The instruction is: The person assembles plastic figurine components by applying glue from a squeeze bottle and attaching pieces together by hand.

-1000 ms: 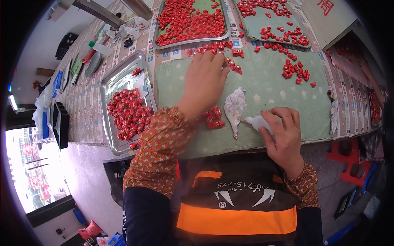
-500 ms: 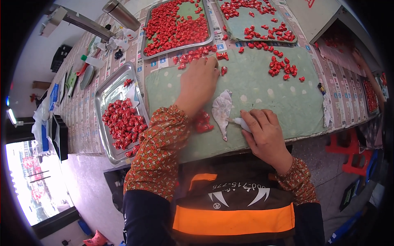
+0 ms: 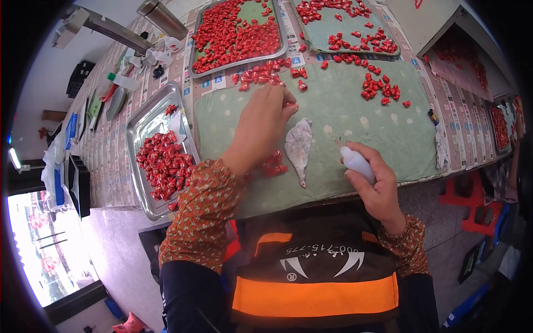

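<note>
My left hand [image 3: 258, 125] is over the green mat [image 3: 333, 172], its fingers pinched together with a bit of a small glossy red piece showing at the tips. In my right hand [image 3: 382, 186] is a white squeeze bottle [image 3: 357, 163], its thin nozzle pointing up and left, apart from the mat's other things. A crumpled, stained white cloth [image 3: 300, 147] lies between the two hands. Close to my left wrist, partly hidden by the forearm, sits a small cluster of red pieces [image 3: 273, 165]. More red pieces [image 3: 261, 73] lie loose just beyond my left fingers.
A metal tray [image 3: 191, 145] with a heap of red pieces stands at left. At the back are a fuller metal tray [image 3: 285, 41] and a green-lined board [image 3: 319, 36] with scattered pieces. Another red group [image 3: 382, 89] lies on the mat at right, near a grey box [image 3: 425, 25].
My left hand has drawn back a little from the loose red pieces, fingers now pinched. My right hand has moved right, lifting the bottle away from the cloth and tilting its nozzle upward.
</note>
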`<state>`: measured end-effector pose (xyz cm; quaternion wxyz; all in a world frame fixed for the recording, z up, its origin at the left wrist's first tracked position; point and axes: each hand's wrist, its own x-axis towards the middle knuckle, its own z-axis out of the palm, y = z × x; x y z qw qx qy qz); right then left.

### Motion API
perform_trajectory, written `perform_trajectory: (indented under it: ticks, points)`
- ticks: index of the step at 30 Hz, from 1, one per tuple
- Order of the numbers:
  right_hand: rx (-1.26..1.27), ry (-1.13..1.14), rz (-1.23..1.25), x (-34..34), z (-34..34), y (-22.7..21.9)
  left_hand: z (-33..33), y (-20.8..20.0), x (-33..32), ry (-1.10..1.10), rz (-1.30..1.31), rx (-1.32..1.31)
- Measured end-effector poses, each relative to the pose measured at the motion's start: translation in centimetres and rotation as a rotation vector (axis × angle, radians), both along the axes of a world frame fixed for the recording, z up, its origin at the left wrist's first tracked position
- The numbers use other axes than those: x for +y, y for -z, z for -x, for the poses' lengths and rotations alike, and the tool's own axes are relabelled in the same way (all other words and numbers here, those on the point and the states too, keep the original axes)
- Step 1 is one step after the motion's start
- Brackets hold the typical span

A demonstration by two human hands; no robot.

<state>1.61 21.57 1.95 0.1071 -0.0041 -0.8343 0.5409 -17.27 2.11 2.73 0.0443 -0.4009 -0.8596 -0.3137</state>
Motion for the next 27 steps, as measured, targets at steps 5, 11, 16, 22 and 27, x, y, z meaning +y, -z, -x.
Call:
perform_trajectory:
  ticks: [5,11,16,22,27]
  points:
    - [-0.196,0.043,0.579,-0.4,0.1,-0.9,-3.0,-0.8,-1.3,0.000,-0.020,-0.164]
    - [-0.246,0.000,0.724,-1.6,0.5,-0.9,-6.0,-1.6,-1.8,-0.094,-0.398,-1.218]
    - [-0.234,-0.026,0.698,-2.9,0.5,-1.8,-8.3,-1.1,-1.9,-0.106,-0.666,-1.622]
    - [-0.086,-0.036,0.495,-4.0,0.3,-0.2,-10.4,0.2,-2.2,-0.048,-0.917,-1.866]
    - [-0.021,-0.016,0.368,-4.9,0.7,-1.0,-11.6,-0.5,-1.9,-0.127,-0.940,-1.857]
